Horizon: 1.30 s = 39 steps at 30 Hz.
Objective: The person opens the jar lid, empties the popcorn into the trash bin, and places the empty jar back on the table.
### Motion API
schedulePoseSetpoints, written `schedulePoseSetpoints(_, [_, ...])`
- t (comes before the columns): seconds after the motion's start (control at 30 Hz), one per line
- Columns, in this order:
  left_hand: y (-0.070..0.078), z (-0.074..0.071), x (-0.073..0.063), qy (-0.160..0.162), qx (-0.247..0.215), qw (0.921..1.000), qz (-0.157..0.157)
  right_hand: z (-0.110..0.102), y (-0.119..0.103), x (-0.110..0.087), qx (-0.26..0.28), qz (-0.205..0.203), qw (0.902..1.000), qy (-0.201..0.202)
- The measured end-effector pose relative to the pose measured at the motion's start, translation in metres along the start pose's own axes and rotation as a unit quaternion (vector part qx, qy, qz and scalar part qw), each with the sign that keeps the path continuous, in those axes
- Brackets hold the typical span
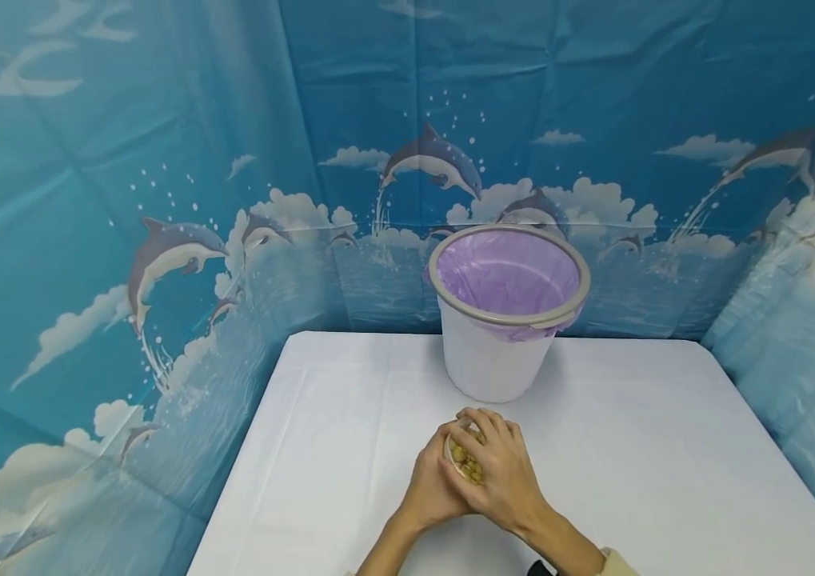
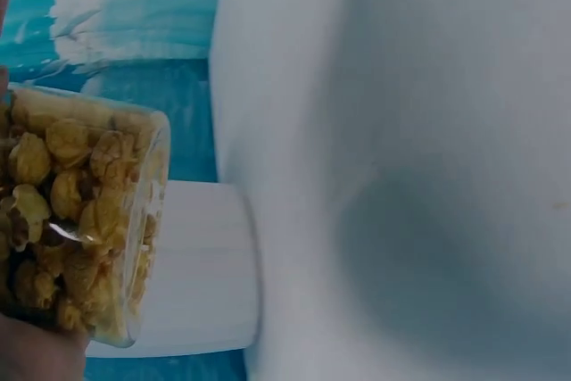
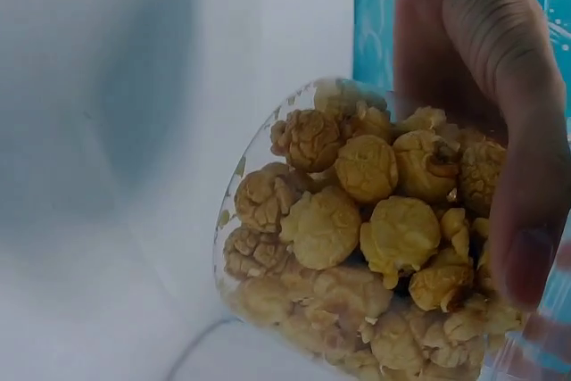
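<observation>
- Gripping one jar (image 1: 469, 460) together, the left hand (image 1: 427, 488) and the right hand (image 1: 508, 480) meet at the near part of the table (image 1: 338, 448).
- Left hand: curled round the jar from the left, its grip narrowed to the jar's width.
- Right hand: curled over the jar from the right, fingers reaching across toward the left hand, its grip also filled by the jar.
- The jar is clear and well filled with popcorn (image 3: 326, 225), golden brown and in rounded lumps; in the head view some shows in the gap between the hands.
- The jar is held above the table, its rounded base end toward the white surface; the hands hide much of its upper part, so I cannot tell whether a lid is on.
- In the right wrist view one digit lies across the jar's side.
- Beyond the jar and a little to its right, the white bin (image 1: 493, 368) stands upright near the table's far edge, apart from the hands.
- A purple bag (image 1: 508, 276) lines the bin, its edge folded out under the grey rim (image 1: 437, 284).
- Blue curtains (image 1: 349, 72) with dolphins and clouds surround the table.
- A pale sleeve (image 1: 616, 563) shows at the right forearm.
</observation>
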<state>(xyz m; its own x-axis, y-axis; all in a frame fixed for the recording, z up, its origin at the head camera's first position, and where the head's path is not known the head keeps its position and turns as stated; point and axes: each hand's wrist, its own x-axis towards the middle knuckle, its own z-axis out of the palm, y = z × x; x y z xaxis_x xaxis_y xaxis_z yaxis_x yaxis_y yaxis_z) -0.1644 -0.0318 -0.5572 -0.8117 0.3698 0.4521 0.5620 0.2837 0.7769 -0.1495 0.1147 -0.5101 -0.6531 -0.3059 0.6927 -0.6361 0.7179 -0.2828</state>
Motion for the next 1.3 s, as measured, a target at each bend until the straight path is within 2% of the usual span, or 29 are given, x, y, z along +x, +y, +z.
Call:
schedulePoseSetpoints(0.07, [0.006,-0.007,0.003,-0.011,-0.013,0.9999,0.004,-0.006,-0.003,0.006,0.004,-0.015,0.9999,0.005])
schedulePoseSetpoints(0.13, [0.011,-0.015,0.006,-0.035,-0.038,0.9987,-0.002,-0.014,-0.006,0.011,0.011,-0.032,0.9994,0.003])
schedulePoseSetpoints(0.23, [0.016,-0.029,0.013,-0.098,-0.075,0.9923,0.0,-0.026,-0.007,0.019,0.037,-0.077,0.9963,-0.011])
schedulePoseSetpoints(0.3, [0.017,-0.039,0.018,-0.161,-0.112,0.9806,-0.006,-0.035,-0.006,0.023,0.066,-0.117,0.9904,-0.03])
schedulePoseSetpoints(0.37, [0.018,-0.046,0.024,-0.225,-0.137,0.9647,0.001,-0.045,-0.004,0.024,0.099,-0.155,0.9815,-0.054])
schedulePoseSetpoints(0.43, [0.017,-0.049,0.029,-0.267,-0.156,0.9509,0.007,-0.053,0.0,0.024,0.122,-0.176,0.9732,-0.083])
schedulePoseSetpoints(0.47, [0.017,-0.048,0.031,-0.275,-0.16,0.948,0.008,-0.056,0.002,0.024,0.125,-0.176,0.9713,-0.099])
schedulePoseSetpoints(0.5, [0.017,-0.047,0.031,-0.273,-0.16,0.9486,0.006,-0.058,0.003,0.024,0.121,-0.168,0.9714,-0.117])
schedulePoseSetpoints(0.57, [0.016,-0.041,0.031,-0.236,-0.145,0.9609,-0.005,-0.061,0.005,0.023,0.094,-0.125,0.9761,-0.151])
schedulePoseSetpoints(0.63, [0.017,-0.033,0.028,-0.171,-0.109,0.979,-0.024,-0.06,0.003,0.024,0.053,-0.056,0.9794,-0.187])
schedulePoseSetpoints(0.7, [0.019,-0.025,0.025,-0.105,-0.066,0.9913,-0.044,-0.056,-0.003,0.026,0.01,0.029,0.9776,-0.208])
schedulePoseSetpoints(0.8, [0.025,-0.012,0.023,-0.032,0.01,0.9982,-0.05,-0.045,-0.015,0.033,-0.045,0.117,0.9737,-0.191])
schedulePoseSetpoints(0.87, [0.029,-0.009,0.025,-0.006,0.038,0.998,-0.05,-0.037,-0.02,0.039,-0.081,0.126,0.9773,-0.15])
schedulePoseSetpoints(0.93, [0.03,-0.01,0.027,0.004,0.045,0.9975,-0.055,-0.031,-0.022,0.042,-0.104,0.111,0.9823,-0.11])
schedulePoseSetpoints(1.0, [0.029,-0.016,0.031,-0.004,0.03,0.9984,-0.048,-0.027,-0.02,0.042,-0.109,0.082,0.9877,-0.077])
schedulePoseSetpoints(1.07, [0.025,-0.025,0.034,-0.028,-0.002,0.9987,-0.042,-0.026,-0.015,0.042,-0.092,0.048,0.9926,-0.063])
schedulePoseSetpoints(1.17, [0.017,-0.04,0.039,-0.101,-0.07,0.9919,-0.031,-0.029,-0.006,0.041,-0.046,-0.017,0.9964,-0.07])
schedulePoseSetpoints(1.23, [0.012,-0.05,0.041,-0.169,-0.125,0.9773,-0.029,-0.035,0.002,0.04,0.0,-0.075,0.9931,-0.09])
schedulePoseSetpoints(1.3, [0.007,-0.058,0.043,-0.243,-0.169,0.9548,-0.025,-0.041,0.007,0.038,0.041,-0.132,0.9835,-0.116])
